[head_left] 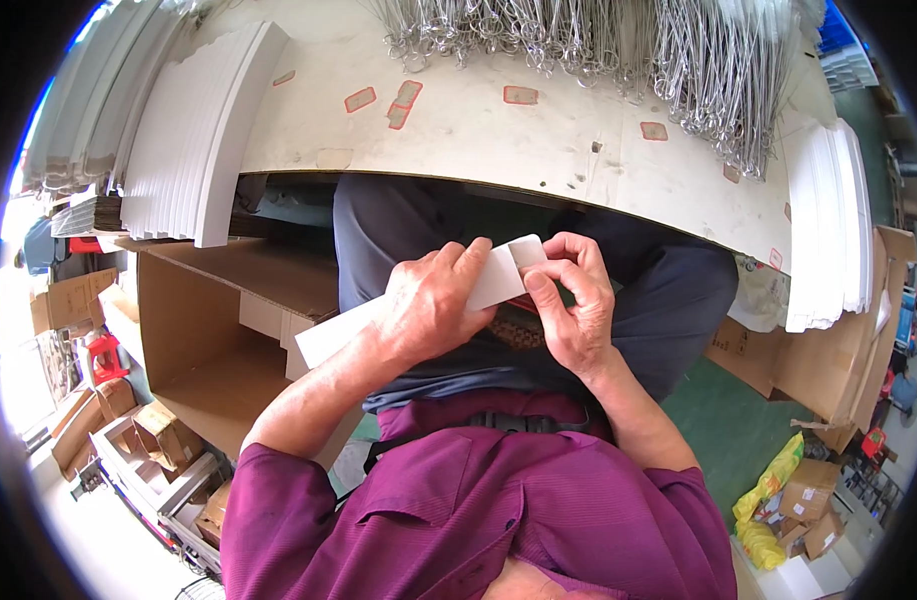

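Note:
A long, narrow white box (496,279) lies slantwise over my lap, its upper right end open with a flap standing up. My left hand (433,300) is wrapped round the middle of the box. At the open end, my right hand (576,305) has its thumb and fingers closed on the flap and rim. What the box holds inside cannot be made out.
On the white table (458,130) ahead lie many thin metal wire rods with looped ends (723,85). White flat boxes (193,130) are stacked at left, more white boxes (828,225) at right. An open cardboard carton (218,330) stands below left, another carton (828,340) at right.

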Motion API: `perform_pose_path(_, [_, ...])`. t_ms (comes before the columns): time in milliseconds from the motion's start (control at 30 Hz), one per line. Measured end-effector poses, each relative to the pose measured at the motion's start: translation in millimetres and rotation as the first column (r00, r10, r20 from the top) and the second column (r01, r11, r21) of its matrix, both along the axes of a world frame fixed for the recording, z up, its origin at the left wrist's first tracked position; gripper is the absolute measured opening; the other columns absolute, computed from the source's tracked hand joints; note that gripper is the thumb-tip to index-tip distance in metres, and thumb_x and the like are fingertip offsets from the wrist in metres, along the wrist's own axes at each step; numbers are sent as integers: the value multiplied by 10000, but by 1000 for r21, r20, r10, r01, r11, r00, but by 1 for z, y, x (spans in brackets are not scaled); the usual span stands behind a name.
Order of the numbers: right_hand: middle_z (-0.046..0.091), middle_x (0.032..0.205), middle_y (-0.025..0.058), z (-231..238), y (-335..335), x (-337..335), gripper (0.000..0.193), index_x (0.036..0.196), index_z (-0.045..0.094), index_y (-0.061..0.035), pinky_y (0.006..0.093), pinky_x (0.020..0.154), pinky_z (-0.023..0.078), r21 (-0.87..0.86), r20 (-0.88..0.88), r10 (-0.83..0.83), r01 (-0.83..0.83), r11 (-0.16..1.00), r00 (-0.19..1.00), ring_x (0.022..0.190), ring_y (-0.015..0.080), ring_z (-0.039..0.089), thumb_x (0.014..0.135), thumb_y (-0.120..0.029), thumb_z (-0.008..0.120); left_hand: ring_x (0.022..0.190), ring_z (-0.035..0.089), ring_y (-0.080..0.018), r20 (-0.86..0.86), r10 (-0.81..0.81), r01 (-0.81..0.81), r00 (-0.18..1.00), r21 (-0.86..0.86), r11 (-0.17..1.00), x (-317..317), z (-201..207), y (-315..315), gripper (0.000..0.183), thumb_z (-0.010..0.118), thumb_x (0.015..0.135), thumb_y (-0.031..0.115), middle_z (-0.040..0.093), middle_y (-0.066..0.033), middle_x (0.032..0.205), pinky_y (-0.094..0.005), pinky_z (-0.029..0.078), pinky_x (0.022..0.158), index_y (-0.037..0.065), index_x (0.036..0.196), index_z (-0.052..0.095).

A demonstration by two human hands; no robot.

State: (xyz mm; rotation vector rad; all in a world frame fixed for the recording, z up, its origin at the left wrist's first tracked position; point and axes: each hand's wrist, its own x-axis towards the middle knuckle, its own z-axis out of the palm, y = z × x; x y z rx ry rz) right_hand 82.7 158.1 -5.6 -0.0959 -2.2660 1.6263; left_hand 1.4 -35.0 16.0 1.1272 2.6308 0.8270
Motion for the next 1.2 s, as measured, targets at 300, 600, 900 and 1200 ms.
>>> perform_pose_path(300, [727,1032,88,-1,1,15,174,1195,684,24,262,806,590,-554,250,98,59,830,963,903,102,706,1034,4,620,986,736,-413,307,28,-41,951,37,998,-4,17,6,784,882,763,194,714,-228,1117,-467,620,825,101,1451,518])
perform_pose_path(600, [753,959,75,7,-4,11,204,1207,677,41,239,681,582,-507,280,60,95,857,958,818,94,724,1010,14,634,959,724,-438,328,39,-58,944,49,997,0,12,9,757,846,807,250,704,-218,1108,-503,603,785,151,1448,455])
perform_pose_path(900, [759,931,85,4,-13,8,235,1220,661,54,244,697,578,-451,252,-25,140,882,967,794,101,723,993,-1,686,1042,736,-399,365,40,-61,930,46,997,5,8,12,673,853,778,152,707,-207,1174,-450,625,849,117,1376,546])
perform_pose_path(1200, [718,867,76,3,-12,15,298,1200,641,42,235,617,513,-466,264,-5,132,875,965,662,91,656,1110,-226,547,877,730,-417,309,-29,27,951,11,1000,5,1,13,559,803,800,156,679,-180,1055,-474,614,726,105,1297,553])
